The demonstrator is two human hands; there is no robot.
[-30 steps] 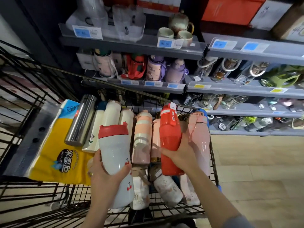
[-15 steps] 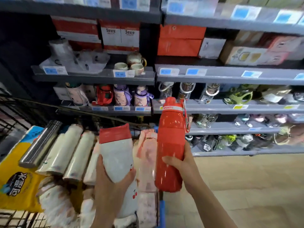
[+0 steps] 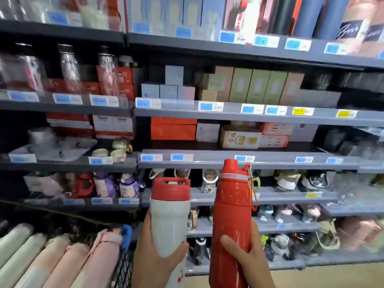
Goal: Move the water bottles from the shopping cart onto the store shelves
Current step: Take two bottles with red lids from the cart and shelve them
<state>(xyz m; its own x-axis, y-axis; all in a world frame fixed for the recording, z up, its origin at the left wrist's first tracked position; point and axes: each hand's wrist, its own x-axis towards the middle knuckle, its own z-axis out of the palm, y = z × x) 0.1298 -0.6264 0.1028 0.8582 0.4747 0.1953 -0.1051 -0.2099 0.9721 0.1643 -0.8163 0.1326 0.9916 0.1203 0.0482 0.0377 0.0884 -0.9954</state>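
Several pale and pink bottles (image 3: 52, 260) lie side by side in the shopping cart (image 3: 124, 267) at lower left. Left hand (image 3: 153, 256) grasps a white bottle with red cap (image 3: 169, 215), held upright. Just beside it, right hand (image 3: 249, 254) grasps a taller red bottle (image 3: 231, 213), also upright. Both bottles are raised before the store shelves (image 3: 228, 163), touching none.

- The red bottle (image 3: 231, 213) bore "sports" in red on the grey band below its cap.
- The white boxes (image 3: 113, 123) showed "3" with blurred characters.
- The shelf price tags (image 3: 211, 106) were too blurred to read.
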